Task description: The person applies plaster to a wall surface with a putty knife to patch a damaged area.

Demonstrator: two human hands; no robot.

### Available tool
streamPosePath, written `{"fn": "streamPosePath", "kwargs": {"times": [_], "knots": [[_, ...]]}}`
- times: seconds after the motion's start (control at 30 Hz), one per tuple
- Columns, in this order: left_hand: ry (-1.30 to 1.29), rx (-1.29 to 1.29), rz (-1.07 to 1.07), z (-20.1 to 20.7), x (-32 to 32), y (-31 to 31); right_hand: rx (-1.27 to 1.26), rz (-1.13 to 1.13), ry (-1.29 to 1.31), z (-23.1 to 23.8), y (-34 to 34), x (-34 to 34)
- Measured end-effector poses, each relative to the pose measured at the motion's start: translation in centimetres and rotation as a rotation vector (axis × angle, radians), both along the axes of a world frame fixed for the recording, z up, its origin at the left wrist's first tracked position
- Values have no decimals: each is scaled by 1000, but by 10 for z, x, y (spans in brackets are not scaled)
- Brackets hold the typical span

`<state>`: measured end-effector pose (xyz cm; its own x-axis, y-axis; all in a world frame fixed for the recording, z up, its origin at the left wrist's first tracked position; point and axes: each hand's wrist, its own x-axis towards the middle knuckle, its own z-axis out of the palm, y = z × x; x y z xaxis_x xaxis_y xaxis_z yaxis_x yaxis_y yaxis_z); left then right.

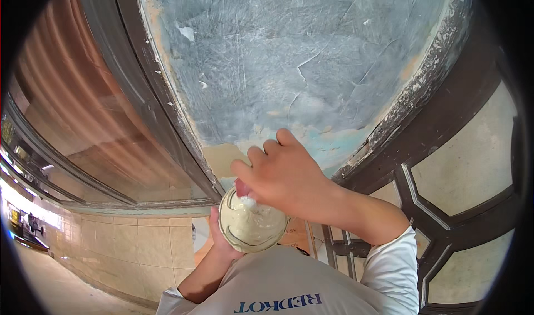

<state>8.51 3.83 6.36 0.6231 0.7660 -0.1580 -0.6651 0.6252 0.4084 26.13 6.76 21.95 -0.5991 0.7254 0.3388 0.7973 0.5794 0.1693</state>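
My left hand (221,238) is wrapped round the side of a round tub (227,234), holding it up in front of my chest. Thick cream-coloured paint (250,226) fills the tub, with darker curved streaks along its edge. Above the tub, my right hand (286,173) is closed round a paintbrush (242,188). A short red part of the brush and a whitish part below it show under my fingers; its tip meets the paint, and the rest is hidden by my hand. Just beyond my right fingers, a beige painted patch (221,158) lies low on the wall.
A scuffed blue-grey wall panel (267,53) rises ahead, with peeling spots and cracks. Left of it stands a dark wooden frame (125,42) with glass and an orange-brown curtain (72,59). A dark door (445,226) with light panes is close on the right. Beige tiles (128,242) line the lower left.
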Motion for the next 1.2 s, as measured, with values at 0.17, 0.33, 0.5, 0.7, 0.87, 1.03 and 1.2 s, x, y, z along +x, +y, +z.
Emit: {"fn": "streamPosePath", "kwargs": {"times": [0.17,0.33,0.5,0.7,0.87,1.03,1.2], "knots": [[-45,-5,-15,-16,-2,0,-107,36,41,-13,7,-7],[-33,12,-12,-12,-4,4,-80,13,35,7,8,-1],[-136,139,65,2,1,10,-87,72,76,8,11,10],[-82,90,42,-5,-8,17,-115,151,256,-9,9,42],[-89,-16,49,-20,-14,23,-270,-11,417,-41,4,71],[-112,-1,47,-28,-13,24,-234,-62,348,-53,1,81],[-134,-83,56,-31,-8,23,-83,-33,401,-85,-1,85]]}}
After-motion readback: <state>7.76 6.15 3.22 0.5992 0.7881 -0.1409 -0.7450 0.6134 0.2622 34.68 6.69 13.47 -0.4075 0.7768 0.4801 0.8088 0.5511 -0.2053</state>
